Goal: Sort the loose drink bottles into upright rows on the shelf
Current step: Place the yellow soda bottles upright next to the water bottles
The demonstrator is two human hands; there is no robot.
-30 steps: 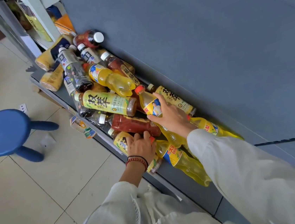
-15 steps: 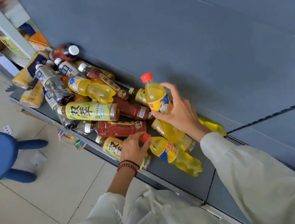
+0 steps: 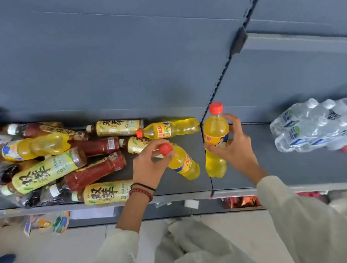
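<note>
– While our right hand [image 3: 232, 146] grasps the upright yellow bottle [image 3: 214, 131] around its label, where shall we set it?
– On the bare shelf [image 3: 259, 175], just right of the seam [image 3: 211, 183] between the two boards. Its base is on the shelf or just above it; we cannot tell which.
– And our left hand [image 3: 148, 166]?
– Its fingers curl round the neck of a second yellow bottle [image 3: 182, 162], by the red cap [image 3: 165, 149]. This bottle is tilted, with its bottom toward the front of the shelf.
– What can go wrong from here?
– We think of three things. If we let go of the upright bottle when its base sits across the seam, it may rock and fall. If we raise the tilted bottle only by the neck, it may swing and knock the other one, because they are just beside each other. Also the pile [image 3: 64, 165] on the left is loose. Bottles lie over one another there, so one may roll to the shelf edge when we pull from it.
– And the water pack [image 3: 319, 125]?
– It lies on the right, well apart from our hands. But the row will probably grow toward it, so space may become short.
</note>
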